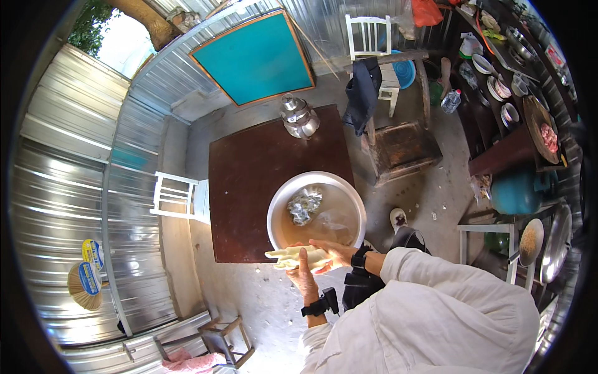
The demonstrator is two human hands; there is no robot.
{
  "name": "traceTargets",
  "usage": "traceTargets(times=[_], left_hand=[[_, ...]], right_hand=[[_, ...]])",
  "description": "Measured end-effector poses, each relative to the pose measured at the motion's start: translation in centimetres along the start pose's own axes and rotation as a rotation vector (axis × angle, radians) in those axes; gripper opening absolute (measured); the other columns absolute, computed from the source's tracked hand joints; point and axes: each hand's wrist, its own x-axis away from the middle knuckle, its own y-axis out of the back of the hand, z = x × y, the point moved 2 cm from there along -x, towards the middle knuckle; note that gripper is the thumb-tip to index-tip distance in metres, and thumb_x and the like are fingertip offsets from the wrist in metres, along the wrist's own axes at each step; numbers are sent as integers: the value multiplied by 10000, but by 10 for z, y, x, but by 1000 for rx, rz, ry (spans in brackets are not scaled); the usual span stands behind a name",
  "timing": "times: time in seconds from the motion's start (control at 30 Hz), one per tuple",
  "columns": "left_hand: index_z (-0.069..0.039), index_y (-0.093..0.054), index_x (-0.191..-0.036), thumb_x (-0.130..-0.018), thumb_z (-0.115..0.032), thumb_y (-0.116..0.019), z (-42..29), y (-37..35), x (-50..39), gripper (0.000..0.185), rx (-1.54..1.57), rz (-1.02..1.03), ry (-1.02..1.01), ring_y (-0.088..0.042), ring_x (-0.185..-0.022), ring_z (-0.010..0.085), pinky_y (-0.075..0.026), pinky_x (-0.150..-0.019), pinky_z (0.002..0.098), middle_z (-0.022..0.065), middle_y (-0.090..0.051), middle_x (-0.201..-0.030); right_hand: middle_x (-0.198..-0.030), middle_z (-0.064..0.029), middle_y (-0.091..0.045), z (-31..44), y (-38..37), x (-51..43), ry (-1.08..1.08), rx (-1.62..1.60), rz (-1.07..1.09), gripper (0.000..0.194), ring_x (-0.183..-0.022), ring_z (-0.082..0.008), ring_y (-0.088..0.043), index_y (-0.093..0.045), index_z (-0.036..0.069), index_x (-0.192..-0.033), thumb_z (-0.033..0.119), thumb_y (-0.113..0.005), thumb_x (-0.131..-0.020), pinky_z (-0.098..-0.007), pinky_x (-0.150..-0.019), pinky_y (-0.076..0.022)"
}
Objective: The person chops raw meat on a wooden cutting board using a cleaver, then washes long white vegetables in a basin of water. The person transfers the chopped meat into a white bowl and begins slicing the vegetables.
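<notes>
A pale cream, limp thing with finger-like ends, seemingly a rubber glove (296, 256), is held between both hands over the near rim of a basin. My left hand (304, 276) grips it from the near side, thumb on top. From the right, my right hand (334, 255) holds its other end; some fingers are hidden. The wide white-rimmed basin (316, 175) holds cloudy brownish water, with a crumpled shiny silvery or clear bundle (304, 205) in it. It stands at the corner of a dark red-brown table (252, 187). Both wrists wear black straps.
A metal pot or kettle (300, 117) stands at the table's far edge. Around it are a white chair (180, 195), a wooden armchair (405, 145) with dark cloth, and a leaning green board (254, 58). Shelves with bowls (499, 88) and a blue-green gas cylinder (516, 191) are at right.
</notes>
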Motion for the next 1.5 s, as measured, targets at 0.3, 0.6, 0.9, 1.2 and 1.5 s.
traceTargets(times=[0.3, 0.6, 0.9, 1.2, 1.5], left_hand=[[-54, -294, -1425, -826, -153, -618, -17, 3, 18, 689, 331, 422, 331, -386, -1278, 229, -297, -1079, 392, 102, -380, -1389], [-64, -189, -1475, -750, -107, -614, -20, 0, 35, 842, 384, 509, 331, -292, -1359, 264, -219, -1132, 438, 103, -286, -1478], [5, -356, -1366, -982, -406, -377, 4, 11, 22, 563, 721, 309, 608, -427, -1266, 309, -331, -1082, 482, 161, -445, -1360], [-33, -442, -1190, -813, -177, -717, 29, 6, 13, 488, 26, 542, 786, -619, -772, 165, -562, -655, 309, 66, -572, -896], [-3, -566, -949, -774, -83, -718, 59, 20, 36, 246, 209, 185, 811, -615, -642, 159, -527, -564, 283, 75, -610, -778]], right_hand=[[-1043, -47, -579, 35, 19, 16, 198, 325, 6, 509, -1009, -205, -552, -536, 143, -1123, 543, -615, -819, -455, -758, -491], [-1026, -76, -604, 47, 35, 5, 112, 384, -42, 478, -962, -249, -574, -560, 140, -1092, 512, -648, -806, -430, -707, -502], [-918, -30, -604, 57, 51, -5, 354, 554, -50, 415, -904, -205, -601, -595, 95, -1037, 460, -631, -842, -399, -710, -511], [-921, -82, -604, 76, 18, -5, 313, 1500, -199, 393, -869, -177, -573, -567, 33, -1012, 396, -605, -866, -319, -773, -464], [-978, -195, -640, 122, 13, 1, 520, 1974, -671, 373, -884, -357, -622, -593, 20, -1021, 352, -573, -852, -434, -765, -486]])
